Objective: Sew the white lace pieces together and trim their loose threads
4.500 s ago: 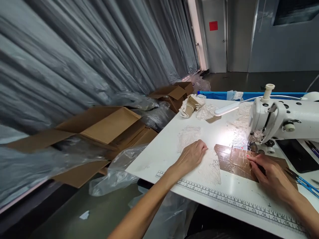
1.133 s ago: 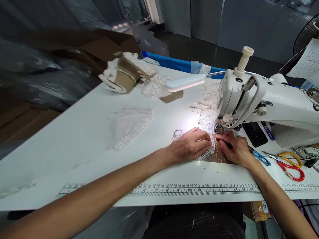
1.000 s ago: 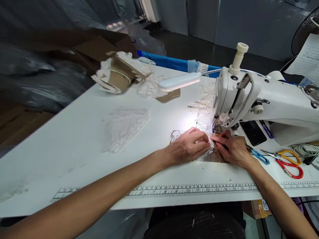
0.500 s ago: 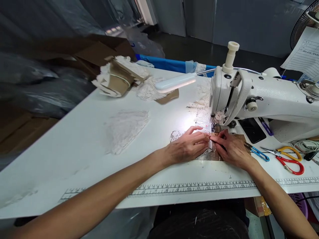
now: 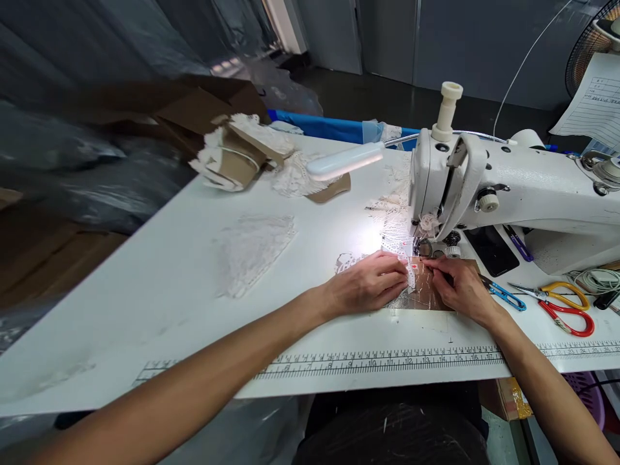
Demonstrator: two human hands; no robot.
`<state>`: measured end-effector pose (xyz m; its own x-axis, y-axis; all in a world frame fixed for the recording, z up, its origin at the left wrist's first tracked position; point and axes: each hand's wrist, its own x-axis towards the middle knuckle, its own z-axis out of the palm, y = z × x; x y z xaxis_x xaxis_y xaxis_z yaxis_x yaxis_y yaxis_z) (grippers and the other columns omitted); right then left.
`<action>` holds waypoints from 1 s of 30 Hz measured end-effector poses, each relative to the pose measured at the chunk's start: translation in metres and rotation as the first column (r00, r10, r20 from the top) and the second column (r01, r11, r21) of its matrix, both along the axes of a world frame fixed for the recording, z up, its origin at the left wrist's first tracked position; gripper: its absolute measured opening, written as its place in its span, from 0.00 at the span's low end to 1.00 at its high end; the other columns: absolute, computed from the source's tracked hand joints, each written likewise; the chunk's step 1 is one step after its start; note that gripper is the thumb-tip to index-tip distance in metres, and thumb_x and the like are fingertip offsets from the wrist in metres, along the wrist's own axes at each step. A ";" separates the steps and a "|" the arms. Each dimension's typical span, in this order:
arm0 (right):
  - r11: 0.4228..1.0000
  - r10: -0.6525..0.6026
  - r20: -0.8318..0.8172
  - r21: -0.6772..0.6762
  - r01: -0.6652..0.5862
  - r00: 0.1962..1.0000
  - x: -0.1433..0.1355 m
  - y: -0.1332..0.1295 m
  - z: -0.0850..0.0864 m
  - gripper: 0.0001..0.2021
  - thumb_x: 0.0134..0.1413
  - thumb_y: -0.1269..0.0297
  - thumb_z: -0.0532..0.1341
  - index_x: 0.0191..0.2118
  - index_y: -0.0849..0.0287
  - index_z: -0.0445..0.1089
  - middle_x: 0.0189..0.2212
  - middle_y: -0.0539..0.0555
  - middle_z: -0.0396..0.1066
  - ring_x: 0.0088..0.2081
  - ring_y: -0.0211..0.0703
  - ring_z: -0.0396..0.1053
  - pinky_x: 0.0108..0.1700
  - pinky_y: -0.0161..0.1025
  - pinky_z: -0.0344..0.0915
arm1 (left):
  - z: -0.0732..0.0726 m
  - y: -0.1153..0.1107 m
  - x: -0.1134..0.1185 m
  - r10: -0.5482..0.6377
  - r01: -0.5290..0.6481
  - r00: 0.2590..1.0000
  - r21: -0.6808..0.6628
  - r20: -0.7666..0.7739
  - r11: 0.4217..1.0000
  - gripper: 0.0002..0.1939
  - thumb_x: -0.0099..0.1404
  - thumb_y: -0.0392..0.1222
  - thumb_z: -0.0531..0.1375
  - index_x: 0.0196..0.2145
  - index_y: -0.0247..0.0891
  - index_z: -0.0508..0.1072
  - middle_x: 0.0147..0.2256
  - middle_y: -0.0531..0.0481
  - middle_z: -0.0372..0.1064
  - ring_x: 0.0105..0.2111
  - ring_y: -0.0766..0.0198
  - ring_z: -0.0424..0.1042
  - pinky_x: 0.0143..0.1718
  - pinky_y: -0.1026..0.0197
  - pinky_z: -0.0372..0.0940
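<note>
A strip of white lace lies just in front of the needle of the white sewing machine, over a brown plate. My left hand is closed on the lace's left side, fingers bent and fingertips near the presser foot. On the right of the strip, my right hand has thumb and forefinger together close to the foot; whatever they pinch is too small to make out. More white lace lies behind the needle, lit by the lamp.
On the white table are a lace piece at left and lace bundles with brown card behind. Blue snips, scissors and a black phone lie right. A printed ruler runs along the front edge.
My right hand has moved slightly right, away from my left hand, uncovering more of the brown plate and lace strip. My left hand's fingers have curled in. A thread now arcs above the machine.
</note>
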<state>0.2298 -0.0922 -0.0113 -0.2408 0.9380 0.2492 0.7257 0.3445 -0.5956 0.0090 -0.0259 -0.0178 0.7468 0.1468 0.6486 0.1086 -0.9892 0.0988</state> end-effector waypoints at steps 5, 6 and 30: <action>0.995 0.092 0.051 0.028 -0.094 0.994 0.000 -0.004 0.002 0.19 0.59 0.73 0.55 0.51 0.54 0.76 0.42 0.56 0.74 0.43 0.46 0.73 0.45 0.43 0.71 | 0.000 -0.001 -0.001 0.013 -0.013 1.000 -0.006 -0.011 1.000 0.10 0.73 0.33 0.53 0.34 0.35 0.71 0.33 0.48 0.75 0.35 0.64 0.75 0.41 0.55 0.75; 0.991 0.131 0.077 0.028 -0.133 0.988 0.000 -0.005 0.003 0.19 0.59 0.73 0.55 0.51 0.52 0.76 0.43 0.56 0.73 0.43 0.45 0.73 0.45 0.43 0.71 | 0.000 -0.001 -0.001 0.014 -0.014 1.000 -0.003 -0.016 1.000 0.10 0.73 0.33 0.53 0.35 0.35 0.71 0.33 0.48 0.75 0.35 0.64 0.75 0.41 0.55 0.74; 0.964 0.164 0.400 0.130 -0.233 0.902 -0.003 -0.008 0.002 0.16 0.59 0.69 0.59 0.51 0.49 0.76 0.43 0.57 0.70 0.39 0.44 0.68 0.34 0.37 0.68 | 0.004 -0.001 -0.003 0.234 -0.209 0.963 0.177 -0.134 0.962 0.15 0.73 0.42 0.50 0.37 0.33 0.73 0.38 0.42 0.76 0.31 0.59 0.68 0.33 0.55 0.62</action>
